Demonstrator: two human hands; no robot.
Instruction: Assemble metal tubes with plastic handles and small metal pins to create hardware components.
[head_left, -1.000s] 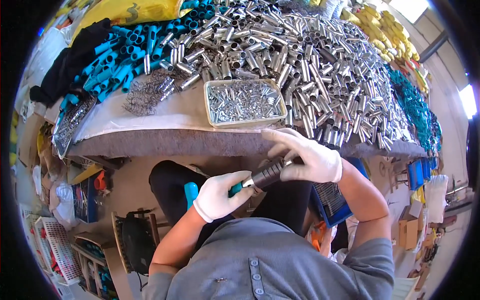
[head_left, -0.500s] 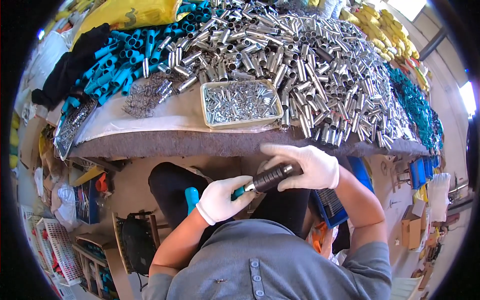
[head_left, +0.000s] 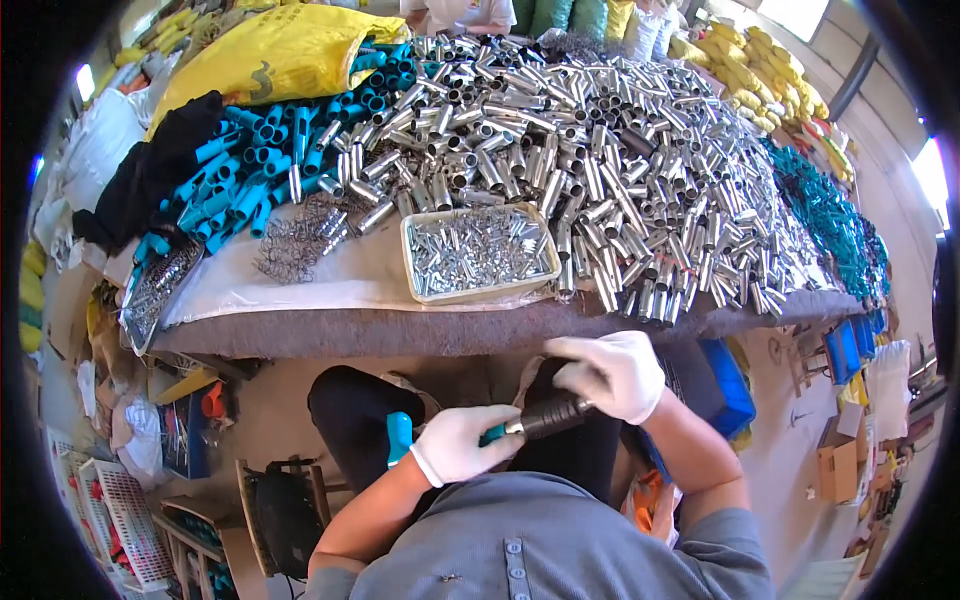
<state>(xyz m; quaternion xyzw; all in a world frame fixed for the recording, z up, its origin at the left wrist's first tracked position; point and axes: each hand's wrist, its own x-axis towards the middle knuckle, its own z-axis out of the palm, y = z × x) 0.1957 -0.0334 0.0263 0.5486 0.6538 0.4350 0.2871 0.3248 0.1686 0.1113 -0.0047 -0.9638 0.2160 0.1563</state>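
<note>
My left hand [head_left: 465, 442], in a white glove, is closed around the teal handle of a tool. The handle's teal end [head_left: 400, 436] sticks out beyond the wrist side. From its other side a metal collar leads to a black ribbed barrel [head_left: 550, 418], pointing right. My right hand [head_left: 618, 376], gloved too, is at the barrel's far tip with its fingers apart and slightly blurred. The tip is close to the palm; whether they touch is unclear. Both hands are above my lap, in front of the table edge.
On the table stands a cream tray [head_left: 480, 297] of small metal parts. Behind it are heaped chrome tubes [head_left: 620, 190], with teal tubes [head_left: 245, 190] and wire springs [head_left: 300, 235] at left. A yellow sack [head_left: 280, 55] lies behind. Blue bins [head_left: 725, 385] stand below right. Another person [head_left: 460, 14] sits opposite.
The view has tilted up, so the tabletop shows lower and the person opposite appears. The right hand's fingers have shifted around the barrel's tip; the left hand keeps its grip.
</note>
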